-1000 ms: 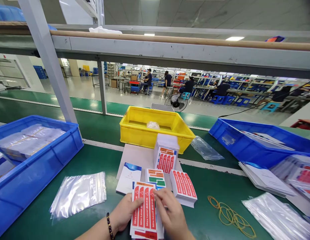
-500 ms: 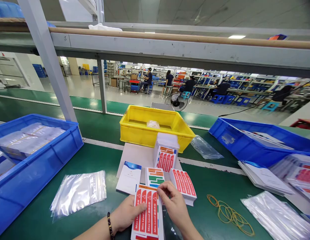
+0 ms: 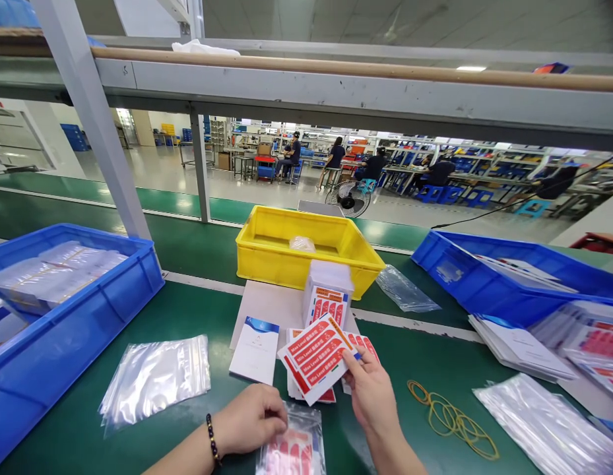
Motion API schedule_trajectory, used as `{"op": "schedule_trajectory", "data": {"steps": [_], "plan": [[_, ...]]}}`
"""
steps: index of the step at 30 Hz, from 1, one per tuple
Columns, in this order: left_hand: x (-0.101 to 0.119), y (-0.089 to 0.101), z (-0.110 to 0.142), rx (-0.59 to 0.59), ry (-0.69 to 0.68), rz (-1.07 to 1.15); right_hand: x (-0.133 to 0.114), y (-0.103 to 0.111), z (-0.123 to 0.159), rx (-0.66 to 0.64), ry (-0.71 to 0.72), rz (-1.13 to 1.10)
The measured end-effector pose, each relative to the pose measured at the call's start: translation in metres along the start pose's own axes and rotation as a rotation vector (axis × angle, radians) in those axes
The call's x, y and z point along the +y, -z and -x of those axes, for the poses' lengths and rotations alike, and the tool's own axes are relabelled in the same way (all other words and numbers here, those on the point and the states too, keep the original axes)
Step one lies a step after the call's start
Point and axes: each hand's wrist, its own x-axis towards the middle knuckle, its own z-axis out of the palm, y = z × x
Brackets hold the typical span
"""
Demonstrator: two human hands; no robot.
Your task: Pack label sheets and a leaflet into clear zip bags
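My right hand (image 3: 373, 389) is closed on a few red-and-white label sheets (image 3: 316, 356) printed "Max Level" and "Min Level", tilted above the stacks. My left hand (image 3: 259, 415), with a beaded bracelet at the wrist, has curled fingers at the upper left edge of a clear zip bag (image 3: 313, 422). Red labels show inside or beneath that bag. Behind the held sheets are partly hidden label stacks (image 3: 368, 343). To their left lies a white booklet with a blue top (image 3: 255, 349). A taller label stack (image 3: 328, 284) stands against the yellow bin.
A yellow bin (image 3: 271, 257) stands at the back. Blue bins (image 3: 88, 290) flank the bench, the right one (image 3: 449, 277) beside more booklets (image 3: 524, 349). Clear bags lie left (image 3: 158, 373) and right (image 3: 544, 422), near rubber bands (image 3: 454, 419). An overhead beam (image 3: 336, 89) crosses the view.
The label sheets have passed from my left hand to my right and turned sideways, moving up. My left hand has come down to the clear bag, which now shows more fully.
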Motion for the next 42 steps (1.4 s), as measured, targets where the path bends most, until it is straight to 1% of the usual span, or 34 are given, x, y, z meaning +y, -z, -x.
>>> {"op": "schedule_trajectory", "data": {"steps": [2,3,6,8,10,13,15,18,20,22,25,28,30,32,35,37,39,42], "plan": [[0.003,0.001,0.0,-0.029,-0.067,0.056,0.001,-0.002,0.002,-0.069,-0.024,0.028],[0.005,0.001,-0.001,-0.021,-0.074,0.11,0.002,-0.002,0.004,-0.098,-0.036,0.047],[0.008,0.001,-0.003,0.05,-0.017,0.278,0.002,-0.002,0.005,-0.146,-0.048,0.099],[0.007,0.0,-0.005,0.091,0.032,0.331,0.002,-0.001,0.005,-0.174,-0.058,0.119],[0.005,-0.001,-0.006,0.113,0.054,0.331,0.003,-0.001,0.005,-0.212,-0.084,0.133],[0.0,-0.004,-0.006,0.113,0.056,0.312,0.005,-0.003,0.006,-0.281,-0.139,0.146],[-0.001,-0.005,-0.006,0.114,0.05,0.321,0.005,-0.003,0.007,-0.297,-0.149,0.153],[-0.002,-0.005,-0.005,0.108,0.017,0.33,0.003,0.0,0.004,-0.26,-0.114,0.165],[-0.001,-0.005,-0.005,0.092,-0.015,0.308,0.001,0.002,0.002,-0.262,-0.087,0.179],[0.0,-0.005,-0.004,0.087,-0.031,0.262,0.0,0.002,0.002,-0.311,-0.084,0.199],[0.0,-0.005,-0.004,0.105,-0.017,0.196,0.001,0.0,0.006,-0.394,-0.1,0.232],[0.0,-0.005,-0.004,0.131,-0.001,0.188,0.002,-0.001,0.006,-0.403,-0.089,0.25],[0.001,-0.005,-0.005,0.115,-0.001,0.205,0.001,0.002,0.004,-0.387,-0.076,0.249],[0.001,-0.005,-0.005,0.073,-0.005,0.219,0.0,0.004,0.002,-0.387,-0.084,0.25],[0.001,-0.006,-0.005,0.045,-0.022,0.231,0.002,0.004,0.003,-0.44,-0.13,0.273],[0.001,-0.007,-0.006,0.074,-0.026,0.25,0.006,0.002,0.006,-0.481,-0.149,0.297],[0.001,-0.007,-0.006,0.121,-0.013,0.276,0.011,-0.002,0.01,-0.488,-0.138,0.327],[0.001,-0.007,-0.007,0.194,0.012,0.312,0.011,-0.008,0.015,-0.49,-0.039,0.453]]}}
